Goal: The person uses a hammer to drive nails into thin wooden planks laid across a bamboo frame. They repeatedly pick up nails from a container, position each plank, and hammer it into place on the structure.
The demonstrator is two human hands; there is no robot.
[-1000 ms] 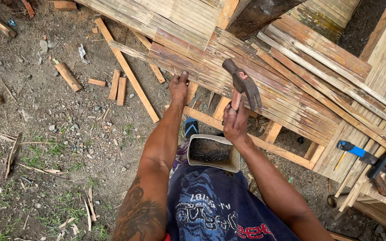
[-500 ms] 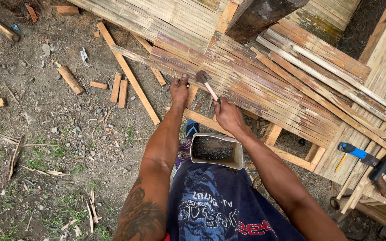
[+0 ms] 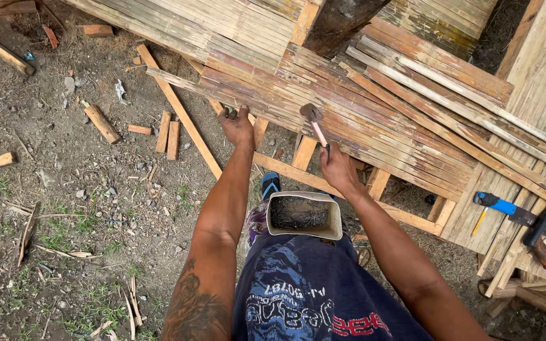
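Looking straight down at a bamboo slat panel [image 3: 374, 107] lying on a wooden frame [image 3: 298, 165] over bare dirt. The right hand [image 3: 339, 169] is clenched around the handle of a hammer [image 3: 314, 120], and the hammer head sits low, right at the surface of the slats near the panel's lower edge. Can't tell if it's actually touching the wood or just above it.

The left hand [image 3: 237, 126] is at the same edge of the panel, a bit to the left of the hammer head, fingers curled and pinched down against the slat. Something small and dark shows at the fingertips, but it's too tiny to say what it is.

A pale plastic container [image 3: 304, 216] full of nails sits right in front of the person's body, between the two forearms. Just above it a foot in a blue sandal [image 3: 270, 184] pokes out under the frame.

Off to the right, a hand saw [image 3: 541, 230] with a brown and black handle lies on the bamboo, with a blue-handled tool [image 3: 497, 206] just beside it. Short wood offcuts [image 3: 167, 134] are scattered on the dirt to the left, well apart from the hands.
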